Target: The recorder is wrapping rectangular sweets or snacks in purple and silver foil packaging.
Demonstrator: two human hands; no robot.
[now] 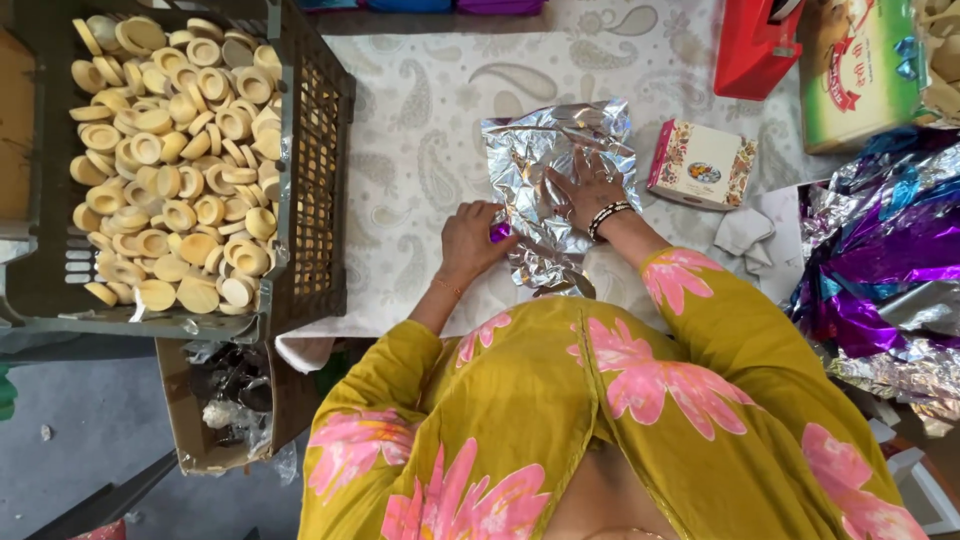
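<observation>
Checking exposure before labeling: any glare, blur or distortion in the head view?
Head view: even, soft light; bright specular glare on the crumpled silver foil under the right hand and on the foil heap at right; left hand sharp, no motion blur; crate edges bow slightly, wide-angle distortion; shadows faint.

Left hand (472, 238) is curled, knuckles up, fingertips pinched together. Right hand (583, 186) lies flat, palm down, fingers spread, bangles at the wrist. Both forearms reach forward, elbows bent, hands near each other.
</observation>
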